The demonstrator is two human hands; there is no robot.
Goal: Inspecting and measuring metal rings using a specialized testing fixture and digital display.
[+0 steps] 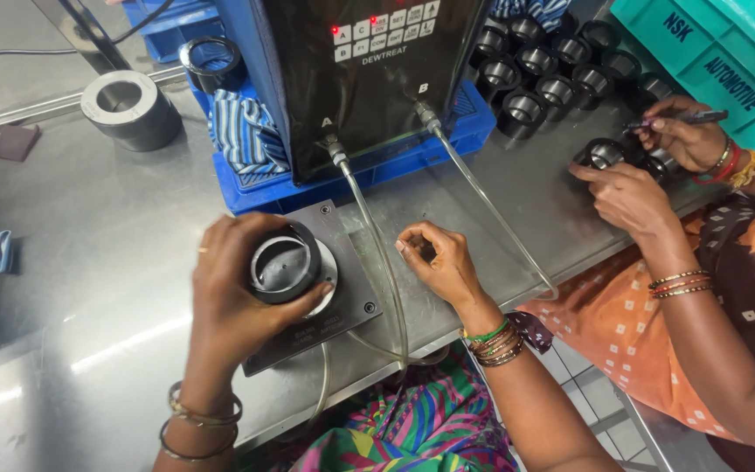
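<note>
A steel bench [89, 262] fills most of the frame, and a black gauging unit [369, 79] with lit buttons is set on a blue tray [412, 149] at the upper centre. Two clear hoses [377, 253] are led from the unit down toward the lower centre. A dark square plate [351, 288] is laid flat on the bench at centre, and a dark metal ring [286, 262] is held on top of it with its bore pointing straight up, so its axis stands upright. The ring lies directly under the left hand [229, 297], which is far nearer to it than the other; the fingers are wrapped round its outer wall and clamped on it. The right hand [443, 262] is rested on the bench just right of the plate, loosely curled, empty, its fingertips near one hose but apart from the ring. At the upper right, a cluster of similar rings [552, 70] is stood beside a green crate [727, 61], and a co-worker's hands [648, 166] are seen with a pen [679, 118] over another ring [602, 154]. A larger grey ring [128, 107] sits at the upper left.
</note>
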